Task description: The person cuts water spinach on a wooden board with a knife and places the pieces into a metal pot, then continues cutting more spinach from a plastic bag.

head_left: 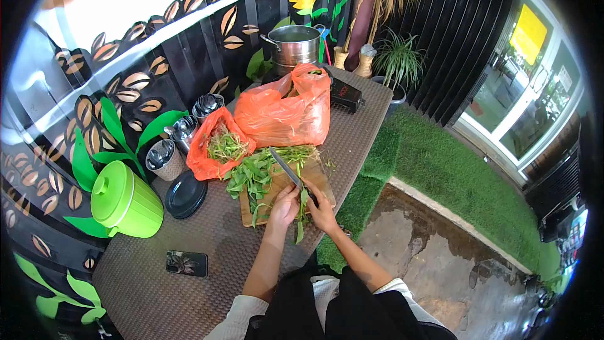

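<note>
Over the wooden cutting board (319, 179), my right hand (322, 210) is closed on the dark handle of a knife (285, 167), whose blade points up and to the left. Close beside it, my left hand (285, 206) pinches a leafy stem (302, 209) near the base of the blade. Part of the stem hangs down between my hands. Leafy greens (251, 179) are heaped on the left and far side of the board. An open orange bag (202, 158) holds cut stems (227, 146), and a larger orange bag (284, 112) stands behind the board.
On the woven table (141, 283) are a phone (187, 264), a green jug (127, 200), dark plates (186, 194) and containers of cutlery (165, 159). A steel pot (294, 43) stands at the back by a black device (346, 94). Right of the table lies artificial grass (440, 151).
</note>
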Demonstrator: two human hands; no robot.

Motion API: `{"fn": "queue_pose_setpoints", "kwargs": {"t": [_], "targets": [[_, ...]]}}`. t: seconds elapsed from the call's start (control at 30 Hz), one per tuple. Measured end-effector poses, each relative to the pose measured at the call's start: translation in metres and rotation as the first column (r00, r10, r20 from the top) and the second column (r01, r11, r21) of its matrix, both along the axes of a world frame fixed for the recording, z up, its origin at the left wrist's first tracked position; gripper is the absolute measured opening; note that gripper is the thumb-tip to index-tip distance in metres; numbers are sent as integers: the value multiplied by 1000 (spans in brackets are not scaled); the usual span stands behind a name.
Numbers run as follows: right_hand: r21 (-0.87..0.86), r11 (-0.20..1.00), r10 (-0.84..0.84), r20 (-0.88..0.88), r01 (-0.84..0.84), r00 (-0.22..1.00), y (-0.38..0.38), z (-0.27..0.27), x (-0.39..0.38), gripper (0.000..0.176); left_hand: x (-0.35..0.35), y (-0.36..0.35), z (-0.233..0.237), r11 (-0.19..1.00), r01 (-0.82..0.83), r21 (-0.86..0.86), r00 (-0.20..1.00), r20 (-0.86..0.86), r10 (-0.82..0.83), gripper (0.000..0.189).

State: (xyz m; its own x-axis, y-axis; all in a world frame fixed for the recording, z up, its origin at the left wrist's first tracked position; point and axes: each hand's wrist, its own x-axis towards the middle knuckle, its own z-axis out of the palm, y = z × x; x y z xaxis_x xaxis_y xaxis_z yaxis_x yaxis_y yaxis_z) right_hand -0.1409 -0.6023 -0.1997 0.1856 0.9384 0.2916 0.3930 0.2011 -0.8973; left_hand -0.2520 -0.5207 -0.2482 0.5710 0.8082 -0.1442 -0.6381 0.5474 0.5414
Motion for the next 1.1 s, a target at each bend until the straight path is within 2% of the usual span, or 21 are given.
{"fn": "queue_pose_setpoints", "kwargs": {"t": [0.07,0.13,0.17,0.23,0.27,0.33,0.4,0.43,0.47,0.5,0.57,0.63,0.7,0.73,0.8,0.83,0.9,0.93,1.0,1.03,1.1], "targets": [[-27,1000,-4,4,4,1000,2,-4,0,51,0,-2,3,1000,-7,7,1000,-3,7,28],[1,995,91,-320,-96,943,7,-9,-2,49,1,-3,5,1000,-10,4,1000,21,10,26],[0,995,92,-320,-97,943,9,-11,-4,49,1,-3,6,1000,-11,4,1000,21,11,26],[6,1000,3,-430,0,903,12,-16,-6,31,2,-2,6,1000,-27,-2,998,59,27,22],[7,1000,3,-429,0,903,14,-18,-2,31,1,-2,5,1000,-27,-2,998,60,27,22],[-282,944,-67,-674,-172,736,16,-19,9,17,-5,0,9,994,-99,-35,994,45,101,17],[-331,922,-98,-698,-199,710,14,-6,11,16,-11,4,15,989,-148,-24,989,10,148,15],[-379,897,-132,-719,-225,683,12,3,12,21,-14,6,13,981,-193,-12,981,-24,193,13],[-425,864,-142,-720,-271,679,13,3,15,24,-17,10,12,975,-213,58,976,-42,215,19],[-425,864,-142,-721,-271,679,14,3,20,24,-19,10,18,975,-213,59,976,-42,215,19],[-544,764,-14,-552,-347,834,16,2,26,23,-22,12,29,962,-225,154,958,-143,247,27],[-515,790,-53,-597,-333,800,15,4,23,27,-21,14,32,953,-257,162,940,-185,286,31],[-482,865,-16,-306,-141,952,12,5,22,28,-18,13,35,902,-318,293,882,-257,395,26],[-482,865,-16,-307,-141,952,16,-9,25,28,-16,13,36,902,-318,293,882,-257,395,26],[-272,961,-66,-94,38,993,27,-27,27,30,-13,13,37,861,-362,357,847,-261,464,22],[-272,962,-65,-94,37,993,27,-27,27,30,-11,13,37,861,-362,357,846,-261,465,22],[-173,973,-173,-109,153,979,22,-19,24,27,-6,14,37,787,-417,455,773,-277,570,19],[-172,973,-174,-109,154,979,18,-10,20,27,-4,16,33,787,-416,456,774,-277,569,19],[20,969,-247,24,246,969,11,3,13,31,-2,19,29,789,-397,469,755,-323,571,21],[20,968,-249,24,248,968,10,6,8,31,-1,19,28,790,-395,469,756,-323,570,21],[142,949,-280,-24,280,960,7,10,0,34,2,19,25,819,-405,406,751,-363,551,21]]}}
